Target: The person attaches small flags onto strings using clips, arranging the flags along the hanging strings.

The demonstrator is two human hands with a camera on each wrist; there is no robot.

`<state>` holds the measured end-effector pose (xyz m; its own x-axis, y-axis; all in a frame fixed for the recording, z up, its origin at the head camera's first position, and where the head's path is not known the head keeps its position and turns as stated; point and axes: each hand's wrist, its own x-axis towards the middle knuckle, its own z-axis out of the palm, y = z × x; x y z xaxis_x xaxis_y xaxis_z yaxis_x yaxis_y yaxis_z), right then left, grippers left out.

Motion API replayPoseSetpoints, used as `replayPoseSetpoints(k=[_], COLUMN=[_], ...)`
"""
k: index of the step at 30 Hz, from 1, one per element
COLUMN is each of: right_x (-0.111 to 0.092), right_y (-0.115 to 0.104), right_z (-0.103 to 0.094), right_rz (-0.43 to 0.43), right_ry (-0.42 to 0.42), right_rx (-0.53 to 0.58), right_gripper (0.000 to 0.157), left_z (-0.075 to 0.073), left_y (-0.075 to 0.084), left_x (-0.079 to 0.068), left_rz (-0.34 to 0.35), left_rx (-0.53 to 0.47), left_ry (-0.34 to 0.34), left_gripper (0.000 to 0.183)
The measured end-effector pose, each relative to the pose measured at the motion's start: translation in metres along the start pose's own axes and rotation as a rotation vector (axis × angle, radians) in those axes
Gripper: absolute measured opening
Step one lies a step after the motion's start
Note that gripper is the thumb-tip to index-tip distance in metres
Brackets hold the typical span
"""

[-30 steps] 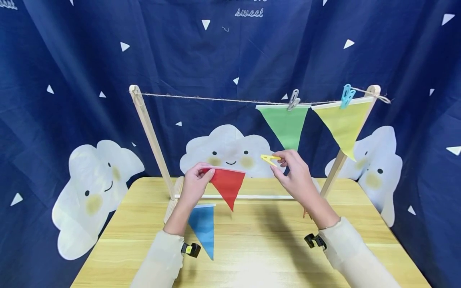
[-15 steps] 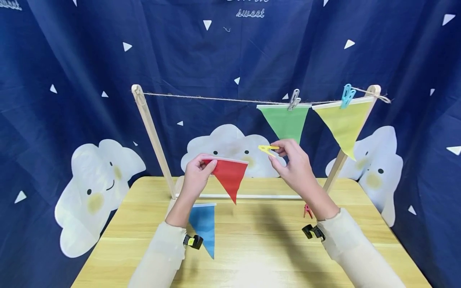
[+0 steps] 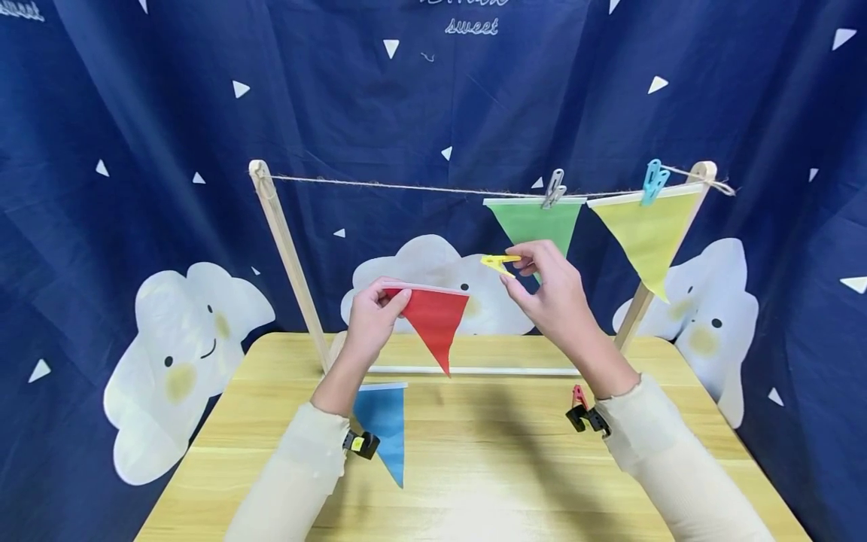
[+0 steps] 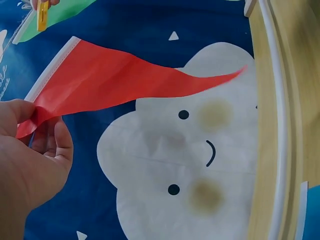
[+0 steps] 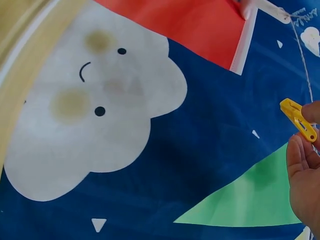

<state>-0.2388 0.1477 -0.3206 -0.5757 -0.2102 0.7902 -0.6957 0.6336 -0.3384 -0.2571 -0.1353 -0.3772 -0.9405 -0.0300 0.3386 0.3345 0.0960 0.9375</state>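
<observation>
My left hand (image 3: 371,316) pinches a red triangular pennant (image 3: 436,320) by the left end of its white top band, thumb in front. The pennant hangs point down, below the string (image 3: 379,183). To its right, my right hand (image 3: 552,293) pinches a yellow clothespin (image 3: 500,263) between thumb and fingers. In the right wrist view the clothespin (image 5: 295,117) lies across the fingertips, apart from the red pennant (image 5: 200,30). A green pennant (image 3: 528,222) hangs behind the right hand under a grey clothespin (image 3: 554,188). Farther right a yellow pennant (image 3: 650,233) hangs from a light blue clothespin (image 3: 654,182).
Wooden posts (image 3: 287,260) at both sides carry the string, joined low down by a white rod (image 3: 474,370). On the table (image 3: 488,459) lie a blue pennant (image 3: 386,429) and a red clothespin (image 3: 579,395). A dark blue curtain (image 3: 379,98) with clouds hangs behind.
Both hands have risen toward the string, carrying the red pennant and the yellow clothespin up with them. The red clothespin on the table now shows more beside the right forearm.
</observation>
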Motion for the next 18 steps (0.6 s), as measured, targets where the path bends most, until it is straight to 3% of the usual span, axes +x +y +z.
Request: replayPoseSetpoints(k=[12,18], right_x=[0.019,0.028], right_y=[-0.002,-0.005], right_z=[-0.008,-0.01], right_rz=[-0.027,-0.054], right_ry=[0.024,0.014], right_rx=[0.009,-0.011], right_gripper=[0.036,0.037], left_z=[-0.007,-0.009], left_y=[0.018,0.027], left_x=[0.01,0.016], left_rz=[-0.008,0.02], left_rx=[0.013,-0.01], left_ry=[0.019,0.02], left_gripper=[0.023,0.023])
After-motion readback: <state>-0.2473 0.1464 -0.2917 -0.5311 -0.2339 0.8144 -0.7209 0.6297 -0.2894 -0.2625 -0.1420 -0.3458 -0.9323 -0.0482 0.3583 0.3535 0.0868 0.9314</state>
